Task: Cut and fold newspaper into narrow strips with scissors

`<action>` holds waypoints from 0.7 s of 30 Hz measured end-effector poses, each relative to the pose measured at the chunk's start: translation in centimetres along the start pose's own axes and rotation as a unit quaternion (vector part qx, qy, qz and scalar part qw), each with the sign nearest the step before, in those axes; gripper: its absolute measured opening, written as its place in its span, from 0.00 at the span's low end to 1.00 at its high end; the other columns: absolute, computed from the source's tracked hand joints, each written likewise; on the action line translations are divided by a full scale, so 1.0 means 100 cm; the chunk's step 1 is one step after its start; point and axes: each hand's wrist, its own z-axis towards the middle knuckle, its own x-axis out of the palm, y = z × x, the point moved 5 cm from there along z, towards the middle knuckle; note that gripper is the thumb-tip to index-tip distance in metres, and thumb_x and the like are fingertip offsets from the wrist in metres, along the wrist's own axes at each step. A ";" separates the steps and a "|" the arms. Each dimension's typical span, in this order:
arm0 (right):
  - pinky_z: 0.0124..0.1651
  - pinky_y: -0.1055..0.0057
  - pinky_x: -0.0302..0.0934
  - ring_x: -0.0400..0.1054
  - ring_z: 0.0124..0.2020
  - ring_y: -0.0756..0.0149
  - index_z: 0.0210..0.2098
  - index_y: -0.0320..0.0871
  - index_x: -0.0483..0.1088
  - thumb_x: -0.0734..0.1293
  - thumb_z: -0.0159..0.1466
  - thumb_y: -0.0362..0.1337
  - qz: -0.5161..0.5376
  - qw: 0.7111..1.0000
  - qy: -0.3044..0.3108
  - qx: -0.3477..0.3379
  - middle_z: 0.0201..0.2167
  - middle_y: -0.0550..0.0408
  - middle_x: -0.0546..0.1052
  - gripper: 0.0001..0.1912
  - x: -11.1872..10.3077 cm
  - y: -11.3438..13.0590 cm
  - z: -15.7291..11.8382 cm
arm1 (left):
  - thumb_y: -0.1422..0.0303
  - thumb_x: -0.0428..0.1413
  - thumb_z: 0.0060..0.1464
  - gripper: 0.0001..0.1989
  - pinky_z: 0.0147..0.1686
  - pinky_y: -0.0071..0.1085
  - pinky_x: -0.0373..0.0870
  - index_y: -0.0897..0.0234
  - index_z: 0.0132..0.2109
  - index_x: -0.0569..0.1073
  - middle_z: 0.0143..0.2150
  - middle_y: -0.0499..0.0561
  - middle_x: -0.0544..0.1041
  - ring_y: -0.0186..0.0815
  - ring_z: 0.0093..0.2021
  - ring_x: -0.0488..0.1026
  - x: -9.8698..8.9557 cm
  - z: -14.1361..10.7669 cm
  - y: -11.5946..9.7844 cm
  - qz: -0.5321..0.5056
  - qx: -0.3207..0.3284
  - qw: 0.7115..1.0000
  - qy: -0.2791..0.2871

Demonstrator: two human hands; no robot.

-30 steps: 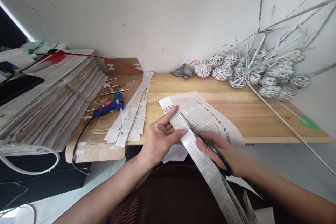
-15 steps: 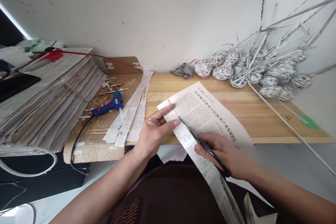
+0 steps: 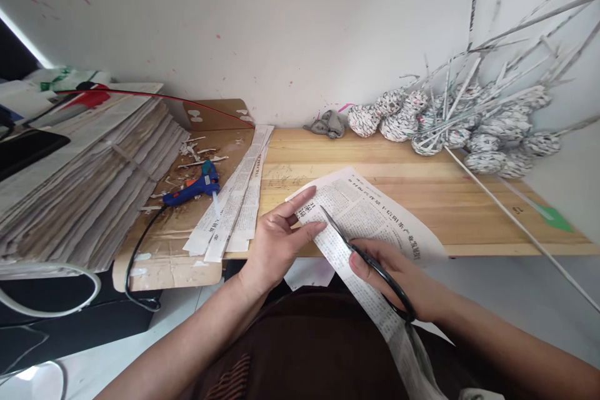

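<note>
A printed newspaper sheet point(image 3: 375, 209) lies partly over the table's front edge. My left hand point(image 3: 284, 234) pinches its left edge between thumb and fingers. In my right hand point(image 3: 389, 275) are black-handled scissors point(image 3: 387, 278), their blades on the sheet just right of my left fingertips. A long strip point(image 3: 363, 284) of the newspaper runs down below the scissors toward my lap, parted from the wider part of the sheet. My right palm is hidden behind the scissor handles.
Left of the hands, cut newspaper strips point(image 3: 239, 200) lie beside a blue glue gun point(image 3: 194, 189) on cardboard point(image 3: 182, 269). A tall newspaper stack point(image 3: 112, 169) stands farther left. Woven paper balls point(image 3: 398, 125) and long paper sticks sit at the back right of the wooden table point(image 3: 469, 200), near a grey cloth point(image 3: 328, 125).
The sheet's top corner has shifted down, and the sheet bends more. My left hand grips it slightly farther right, and the scissors have moved slightly right. The hanging strip has moved and folded near the lap.
</note>
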 end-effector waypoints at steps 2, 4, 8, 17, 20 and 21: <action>0.36 0.65 0.65 0.66 0.33 0.61 0.32 0.44 0.73 0.65 0.65 0.61 0.018 1.000 0.015 0.014 0.29 0.54 0.73 0.26 0.001 -0.004 0.000 | 0.68 0.71 0.47 0.31 0.66 0.44 0.67 0.55 0.60 0.77 0.61 0.53 0.78 0.46 0.65 0.70 -0.001 0.001 0.000 -0.002 0.002 1.000 0.001; 0.35 0.66 0.63 0.64 0.32 0.63 0.32 0.44 0.72 0.66 0.65 0.61 0.035 0.999 0.022 0.022 0.29 0.55 0.72 0.25 0.002 -0.007 0.000 | 0.68 0.71 0.48 0.31 0.66 0.45 0.67 0.56 0.60 0.76 0.62 0.53 0.77 0.47 0.66 0.70 0.000 0.001 0.000 0.000 0.004 1.000 0.003; 0.34 0.66 0.62 0.64 0.31 0.63 0.33 0.45 0.72 0.67 0.64 0.61 0.048 0.998 0.019 0.029 0.29 0.55 0.72 0.24 0.004 -0.005 -0.002 | 0.69 0.70 0.48 0.31 0.64 0.45 0.69 0.56 0.60 0.76 0.62 0.54 0.77 0.48 0.65 0.70 0.000 0.000 0.000 0.007 0.002 1.000 -0.002; 0.32 0.69 0.58 0.62 0.30 0.65 0.32 0.44 0.71 0.69 0.64 0.57 0.050 0.998 0.021 0.031 0.27 0.57 0.70 0.22 0.006 -0.014 -0.002 | 0.68 0.71 0.47 0.33 0.65 0.45 0.68 0.57 0.61 0.75 0.63 0.54 0.76 0.47 0.64 0.71 0.000 -0.001 0.001 -0.005 -0.011 1.000 0.001; 0.29 0.71 0.51 0.56 0.27 0.69 0.30 0.43 0.68 0.70 0.64 0.56 0.072 0.996 0.026 0.050 0.25 0.60 0.65 0.22 0.007 -0.016 -0.001 | 0.69 0.71 0.47 0.34 0.65 0.43 0.69 0.56 0.62 0.74 0.64 0.53 0.75 0.45 0.63 0.72 0.002 -0.002 -0.002 -0.019 -0.002 1.000 0.007; 0.29 0.71 0.50 0.55 0.27 0.69 0.29 0.44 0.66 0.70 0.64 0.56 0.075 0.995 0.026 0.052 0.25 0.60 0.64 0.22 0.007 -0.014 0.000 | 0.70 0.71 0.47 0.35 0.64 0.42 0.69 0.56 0.63 0.73 0.64 0.53 0.75 0.45 0.63 0.73 0.003 -0.003 -0.002 -0.024 0.000 1.000 0.010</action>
